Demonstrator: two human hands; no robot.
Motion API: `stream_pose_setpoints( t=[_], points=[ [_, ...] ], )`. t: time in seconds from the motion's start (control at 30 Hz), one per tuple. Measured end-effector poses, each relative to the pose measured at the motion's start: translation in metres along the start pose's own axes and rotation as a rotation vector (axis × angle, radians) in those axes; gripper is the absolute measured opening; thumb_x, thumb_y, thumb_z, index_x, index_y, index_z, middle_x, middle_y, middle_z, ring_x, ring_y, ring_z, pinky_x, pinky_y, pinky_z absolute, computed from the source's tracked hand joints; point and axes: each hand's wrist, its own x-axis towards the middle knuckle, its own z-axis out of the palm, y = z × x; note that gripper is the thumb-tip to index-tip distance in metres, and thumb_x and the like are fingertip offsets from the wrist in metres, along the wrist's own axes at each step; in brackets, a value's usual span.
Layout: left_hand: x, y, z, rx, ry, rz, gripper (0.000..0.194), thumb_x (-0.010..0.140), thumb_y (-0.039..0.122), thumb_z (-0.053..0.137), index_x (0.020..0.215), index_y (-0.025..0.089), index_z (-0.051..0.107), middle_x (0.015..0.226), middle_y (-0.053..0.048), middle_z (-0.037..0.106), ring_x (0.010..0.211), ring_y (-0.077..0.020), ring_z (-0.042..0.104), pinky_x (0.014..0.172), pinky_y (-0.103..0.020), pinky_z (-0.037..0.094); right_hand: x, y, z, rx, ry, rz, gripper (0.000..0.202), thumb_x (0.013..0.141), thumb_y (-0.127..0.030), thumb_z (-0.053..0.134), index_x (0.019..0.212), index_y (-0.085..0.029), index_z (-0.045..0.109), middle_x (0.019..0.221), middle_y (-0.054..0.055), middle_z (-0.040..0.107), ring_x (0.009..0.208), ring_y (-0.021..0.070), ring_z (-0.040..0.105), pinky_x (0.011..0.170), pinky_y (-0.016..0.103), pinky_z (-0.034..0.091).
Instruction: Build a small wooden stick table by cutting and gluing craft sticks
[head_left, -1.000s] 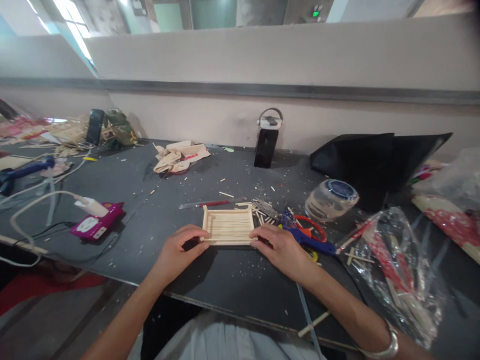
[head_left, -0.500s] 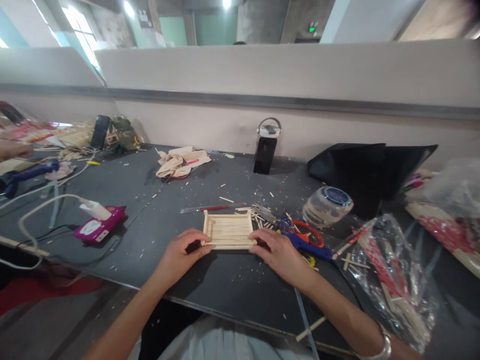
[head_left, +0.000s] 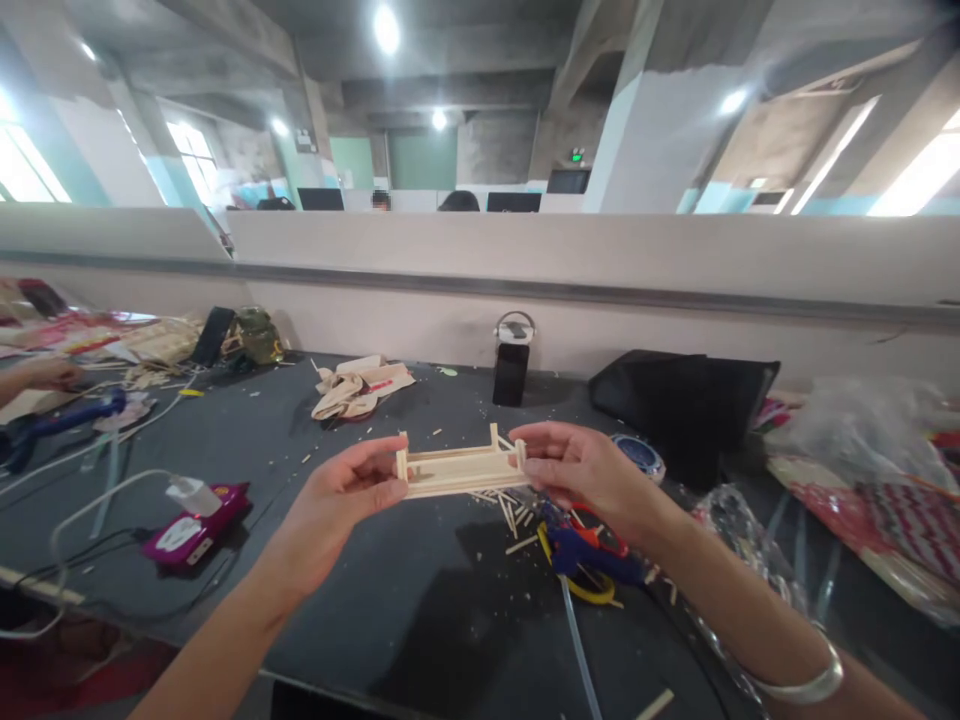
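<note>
A small rectangular frame of pale wooden sticks [head_left: 461,472], with a slatted floor and short corner posts, is held up above the table between both hands. My left hand [head_left: 345,490] pinches its left end, thumb below and fingers at the corner post. At the right end my right hand [head_left: 574,465] grips the other corner in the same way. Beneath and beyond the frame lie loose stick pieces [head_left: 517,515]. A blue glue gun [head_left: 585,555] rests under my right forearm, beside orange-handled scissors [head_left: 609,535].
A magenta power strip [head_left: 196,530] sits at left on the dark table [head_left: 300,620]. Farther back are crumpled cloth [head_left: 360,388], a phone [head_left: 511,374] leaning on a white device, and a black bag [head_left: 682,410]. A co-worker's hand [head_left: 45,375] shows at far left.
Both hands have lifted the stick frame off the table toward the camera, and it now appears more edge-on. My view has tilted upward.
</note>
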Motion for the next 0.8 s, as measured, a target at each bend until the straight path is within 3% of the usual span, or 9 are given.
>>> stream_pose_setpoints(
  t=[0.17, 0.3, 0.6, 0.8],
  points=[
    [0.017, 0.013, 0.004, -0.002, -0.024, -0.017, 0.036, 0.071, 0.032, 0.078, 0.106, 0.023, 0.072, 0.096, -0.003, 0.07, 0.084, -0.0152, 0.057, 0.074, -0.024, 0.044, 0.009, -0.02, -0.009, 0.104, -0.004, 0.003, 0.035, 0.071, -0.034, 0.078, 0.1, -0.015, 0.068, 0.064, -0.002, 0.059, 0.042, 0.0023, 0.04, 0.037, 0.016, 0.031],
    [0.028, 0.015, 0.008, 0.046, -0.048, -0.021, 0.034, 0.078, 0.036, 0.072, 0.11, 0.023, 0.071, 0.094, -0.003, 0.069, 0.075, -0.0131, 0.053, 0.066, -0.025, 0.041, 0.016, -0.021, -0.015, 0.232, 0.006, 0.02, 0.033, 0.067, -0.029, 0.08, 0.095, -0.014, 0.071, 0.064, 0.0, 0.058, 0.047, 0.0045, 0.042, 0.036, 0.015, 0.029],
    [0.044, 0.034, 0.022, 0.124, -0.106, -0.016, 0.038, 0.076, 0.037, 0.072, 0.109, 0.019, 0.072, 0.083, -0.006, 0.066, 0.066, -0.0139, 0.051, 0.061, -0.028, 0.044, 0.023, -0.009, -0.027, 0.434, 0.048, 0.072, 0.024, 0.065, -0.023, 0.078, 0.086, -0.014, 0.073, 0.059, -0.002, 0.052, 0.05, 0.0056, 0.041, 0.039, 0.015, 0.031],
    [0.043, 0.032, 0.018, 0.086, -0.089, -0.084, 0.03, 0.076, 0.036, 0.073, 0.099, 0.018, 0.075, 0.076, -0.004, 0.064, 0.065, -0.0125, 0.051, 0.06, -0.026, 0.043, 0.026, 0.007, -0.023, 0.446, -0.013, 0.093, 0.023, 0.065, -0.021, 0.074, 0.087, -0.014, 0.071, 0.06, -0.003, 0.052, 0.052, 0.0058, 0.042, 0.04, 0.015, 0.031]
  ],
)
